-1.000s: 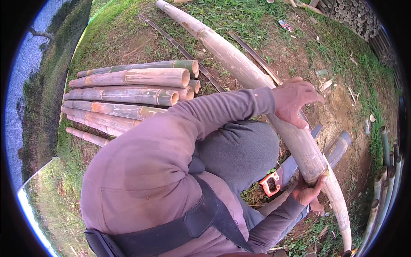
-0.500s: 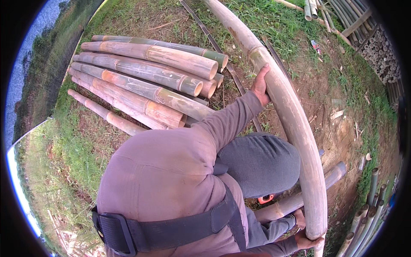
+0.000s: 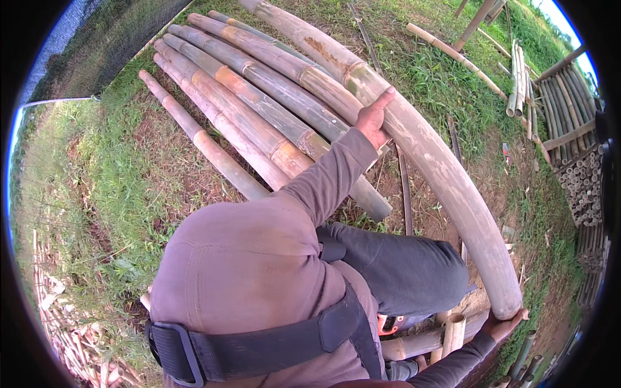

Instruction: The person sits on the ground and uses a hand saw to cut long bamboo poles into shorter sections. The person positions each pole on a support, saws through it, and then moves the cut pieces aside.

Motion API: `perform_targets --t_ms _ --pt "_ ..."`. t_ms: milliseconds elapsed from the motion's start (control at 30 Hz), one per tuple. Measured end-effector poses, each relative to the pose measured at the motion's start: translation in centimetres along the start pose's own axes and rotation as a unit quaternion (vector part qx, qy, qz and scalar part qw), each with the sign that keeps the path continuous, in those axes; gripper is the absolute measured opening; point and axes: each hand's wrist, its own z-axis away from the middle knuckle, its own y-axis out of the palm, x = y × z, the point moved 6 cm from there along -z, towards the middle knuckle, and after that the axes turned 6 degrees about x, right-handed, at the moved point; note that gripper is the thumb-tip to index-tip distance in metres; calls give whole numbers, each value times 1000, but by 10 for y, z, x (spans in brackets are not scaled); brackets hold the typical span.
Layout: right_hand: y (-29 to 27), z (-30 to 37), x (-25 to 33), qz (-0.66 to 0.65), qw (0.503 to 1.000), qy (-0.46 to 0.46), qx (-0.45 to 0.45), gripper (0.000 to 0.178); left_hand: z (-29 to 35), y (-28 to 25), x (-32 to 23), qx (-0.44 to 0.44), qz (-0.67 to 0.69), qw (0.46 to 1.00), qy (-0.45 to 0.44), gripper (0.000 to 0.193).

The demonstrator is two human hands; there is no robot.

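Note:
A thick, pale bamboo pole (image 3: 436,158) runs from the top middle down to the lower right. My left hand (image 3: 373,121) grips its left side near a node, with the thumb side against the surface and some fingers hidden beneath. At the lower right, my right hand (image 3: 503,326) cups the pole's near end from below. The pole's upper part passes beside a pile of cut bamboo poles (image 3: 259,77) and overlaps its right edge in view. Whether they touch, I cannot tell.
Another bamboo length (image 3: 404,347) lies by my feet, beside short upright bamboo pieces (image 3: 454,330). An orange-handled tool (image 3: 387,323) is partly hidden by my leg. Stacked bamboo (image 3: 580,187) stands at the far right. A dark mesh screen (image 3: 110,48) hangs upper left.
The held pole has swung, and its near end is higher and farther right in view. My right hand has risen with it. The view has turned, so the pile's poles now slant more steeply.

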Motion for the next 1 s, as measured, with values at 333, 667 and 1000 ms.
perform_targets --t_ms 333,667,1000 --pt "342 139 -78 416 720 -22 555 81 -35 -96 -273 -296 -613 683 265 95" --pt "208 150 -31 473 782 -185 361 63 -67 -102 -167 -99 -935 325 103 69" --pt "-149 252 -145 374 915 105 -115 49 -112 -170 -217 -30 -934 313 169 57"
